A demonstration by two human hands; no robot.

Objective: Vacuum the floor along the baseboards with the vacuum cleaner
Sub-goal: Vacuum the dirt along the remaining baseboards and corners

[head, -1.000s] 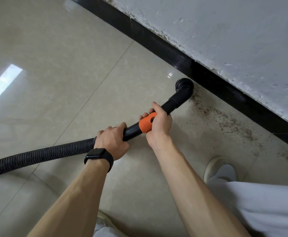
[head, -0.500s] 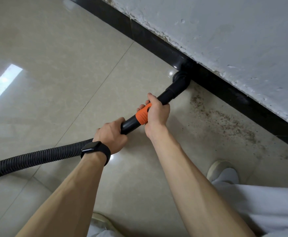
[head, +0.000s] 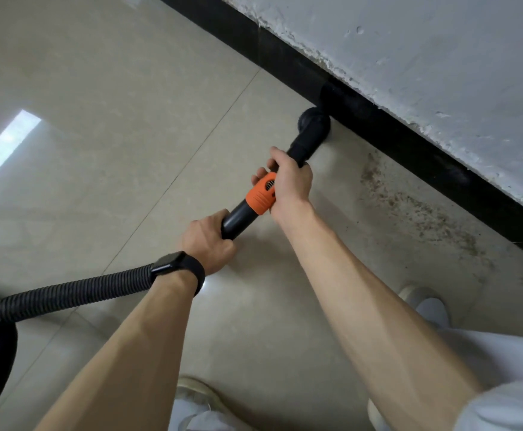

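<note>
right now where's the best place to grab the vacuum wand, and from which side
Grip the rigid black tube just behind the orange collar, coming from above. It is straight, round and slim enough to wrap, and it slants down to the nozzle at the baseboard. The left hand grips there, the right hand at the collar; the ribbed hose would likely flex.

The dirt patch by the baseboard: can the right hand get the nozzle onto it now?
Probably yes: the right hand grips the wand, and only floor separates the nozzle from the dirt patch.
</note>
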